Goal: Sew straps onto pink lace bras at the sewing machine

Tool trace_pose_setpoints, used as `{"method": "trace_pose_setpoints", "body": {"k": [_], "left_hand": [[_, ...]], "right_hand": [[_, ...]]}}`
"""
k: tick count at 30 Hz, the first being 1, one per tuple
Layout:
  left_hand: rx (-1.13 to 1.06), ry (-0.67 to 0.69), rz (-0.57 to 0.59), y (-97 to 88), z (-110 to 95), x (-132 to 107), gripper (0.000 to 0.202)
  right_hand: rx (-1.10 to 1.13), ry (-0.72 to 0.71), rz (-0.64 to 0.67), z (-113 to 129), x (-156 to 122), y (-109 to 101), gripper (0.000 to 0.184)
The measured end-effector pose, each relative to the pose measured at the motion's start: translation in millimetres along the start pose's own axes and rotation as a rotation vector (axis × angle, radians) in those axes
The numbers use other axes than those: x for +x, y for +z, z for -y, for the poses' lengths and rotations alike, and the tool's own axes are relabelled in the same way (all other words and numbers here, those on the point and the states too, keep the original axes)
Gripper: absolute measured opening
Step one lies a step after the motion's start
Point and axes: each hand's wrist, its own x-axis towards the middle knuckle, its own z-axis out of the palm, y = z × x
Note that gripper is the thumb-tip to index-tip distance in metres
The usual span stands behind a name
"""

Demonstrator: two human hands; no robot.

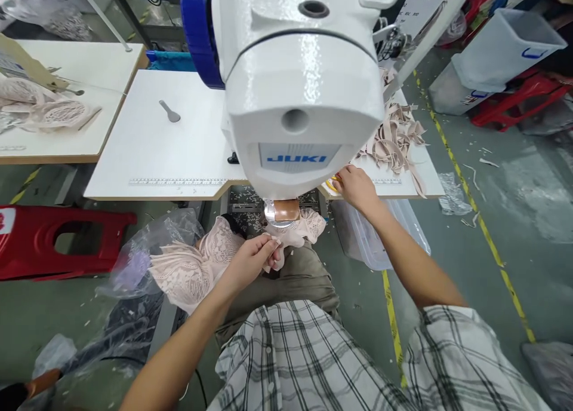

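Note:
My left hand (pixel 257 257) pinches the edge of a pale pink lace bra (pixel 293 236) under the head of a white sewing machine (pixel 304 100). The needle area is hidden behind the machine head and its metal guard (pixel 282 212). At the table's front edge, my right hand (pixel 357 187) has its fingers closed on small yellow-handled scissors (pixel 332 184), of which only the looped handle shows. More pale pink lace bra cups (pixel 197 258) hang in a stack to the left of my left hand.
A heap of beige fabric strips (pixel 394 136) lies on the white table (pixel 179 154) at right. A small grey spoon-shaped tool (pixel 169 111) rests at left. Below the right edge stands a clear plastic bin (pixel 389 232); a red stool (pixel 62 241) is at far left.

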Motion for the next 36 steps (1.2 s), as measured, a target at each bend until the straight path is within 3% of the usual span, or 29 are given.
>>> {"method": "trace_pose_setpoints", "body": {"k": [2,5,8,10,13,15,20,27,36], "left_hand": [[-0.103,-0.035,0.017,0.8,0,-2,0.044],[-0.272,-0.081,0.021,-0.1,2,-3,0.043],[-0.429,-0.123,0.005,-3.7,2,-4,0.041],[-0.495,-0.138,-0.011,-6.3,1,-3,0.039],[-0.528,-0.139,-0.013,-8.5,0,-2,0.036],[-0.531,-0.143,-0.004,-8.3,-1,-1,0.036],[-0.5,-0.159,0.019,-5.5,3,-1,0.037],[-0.514,-0.16,0.001,-7.9,7,0,0.036],[-0.348,-0.154,-0.008,-4.8,5,-2,0.028]], "right_hand": [[-0.08,-0.043,0.097,-1,12,-4,0.028],[-0.036,-0.061,0.079,3,-3,-6,0.023],[0.21,-0.033,-0.005,5,-54,-11,0.021],[0.383,-0.044,0.076,12,-97,-17,0.025],[0.445,-0.226,0.103,34,-151,-24,0.034],[0.424,-0.323,0.054,51,-170,-24,0.031],[0.433,-0.406,-0.015,76,-169,-11,0.026],[0.434,-0.389,-0.002,73,-169,-10,0.028],[0.495,-0.403,0.134,80,-162,-7,0.029]]}}
